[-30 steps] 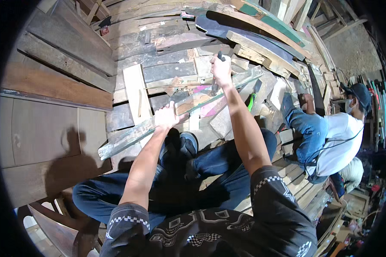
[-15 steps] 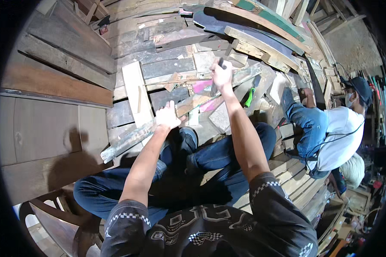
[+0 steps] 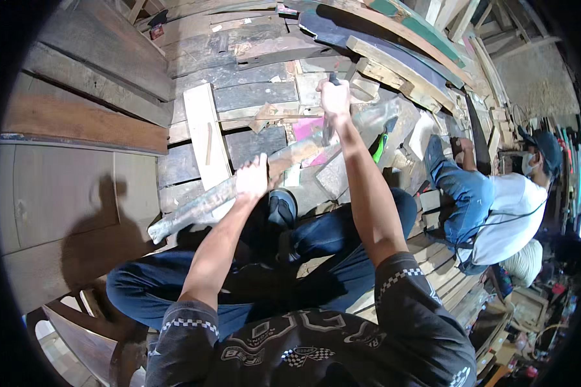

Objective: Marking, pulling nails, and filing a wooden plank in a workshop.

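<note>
My left hand (image 3: 252, 175) grips a long, weathered board (image 3: 190, 209) with pale, flaked paint and a tan bare patch, lying diagonally over my shoes. My right hand (image 3: 334, 97) is closed round an upright dark-handled metal tool (image 3: 326, 135), its lower end at the board near the board's right part; its exact kind is unclear. Beside the board's right end lies a green and black tool (image 3: 379, 148). A pink piece (image 3: 306, 128) and a pale plank (image 3: 203, 135) lie behind the board. The board looks blurred.
Stacked planks (image 3: 394, 51) stand at the back right. Wooden panels (image 3: 64, 193) line the left, with my shadow on them. A co-worker in a white shirt (image 3: 510, 206) sits close at my right, another pale-clad figure (image 3: 523, 261) behind. A curved wooden piece (image 3: 77, 335) is at lower left.
My right hand and its tool have shifted slightly up the picture since half a second ago. The board has jiggled a little, with my left hand still on it.
</note>
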`<state>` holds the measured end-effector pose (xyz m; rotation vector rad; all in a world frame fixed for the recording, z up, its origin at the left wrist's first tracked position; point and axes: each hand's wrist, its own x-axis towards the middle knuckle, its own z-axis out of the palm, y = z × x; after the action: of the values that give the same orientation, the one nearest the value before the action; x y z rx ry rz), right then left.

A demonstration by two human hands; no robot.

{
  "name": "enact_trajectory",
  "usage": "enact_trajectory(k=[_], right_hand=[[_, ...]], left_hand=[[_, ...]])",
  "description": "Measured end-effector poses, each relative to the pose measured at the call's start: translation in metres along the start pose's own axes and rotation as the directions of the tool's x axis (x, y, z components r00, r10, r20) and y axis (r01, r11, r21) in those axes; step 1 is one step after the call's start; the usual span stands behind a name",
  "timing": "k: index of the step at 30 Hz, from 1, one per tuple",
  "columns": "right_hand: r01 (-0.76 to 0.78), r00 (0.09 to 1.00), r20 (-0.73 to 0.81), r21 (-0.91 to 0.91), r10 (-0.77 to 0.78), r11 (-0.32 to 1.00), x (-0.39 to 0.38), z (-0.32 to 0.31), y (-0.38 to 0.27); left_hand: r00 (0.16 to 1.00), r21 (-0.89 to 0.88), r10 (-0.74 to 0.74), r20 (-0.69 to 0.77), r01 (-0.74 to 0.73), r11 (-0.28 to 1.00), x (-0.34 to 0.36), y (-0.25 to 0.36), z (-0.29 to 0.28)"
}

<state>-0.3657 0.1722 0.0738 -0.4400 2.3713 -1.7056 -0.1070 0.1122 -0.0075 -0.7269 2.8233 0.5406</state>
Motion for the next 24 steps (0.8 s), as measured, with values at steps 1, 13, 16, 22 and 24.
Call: enact_trajectory(k=[1, 13, 16, 22, 24], right_hand=[[-0.069, 0.997, -0.022, -0.094, 0.067, 0.993, -0.011, 0.015, -0.016], [-0.353, 0.935, 0.161, 0.356, 0.316, 0.865, 0.001, -0.019, -0.016], [-0.352, 0.935, 0.228, 0.519, 0.27, 0.779, 0.002, -0.056, -0.047], [-0.313, 0.944, 0.321, 0.787, 0.079, 0.532, -0.013, -0.126, -0.08], [-0.295, 0.948, 0.315, 0.829, 0.039, 0.474, -0.025, -0.145, -0.08]], left_hand=[[0.994, 0.075, 0.032, -0.108, -0.024, 0.997, -0.013, -0.01, 0.022], [0.999, -0.025, 0.027, -0.026, -0.028, 0.999, -0.001, 0.004, -0.011], [0.995, 0.005, -0.048, 0.086, 0.047, 0.999, 0.007, 0.001, -0.017], [0.99, 0.055, -0.061, 0.124, 0.054, 0.997, 0.009, 0.003, -0.025], [0.999, 0.065, -0.029, 0.013, 0.028, 0.997, 0.01, -0.002, -0.013]])
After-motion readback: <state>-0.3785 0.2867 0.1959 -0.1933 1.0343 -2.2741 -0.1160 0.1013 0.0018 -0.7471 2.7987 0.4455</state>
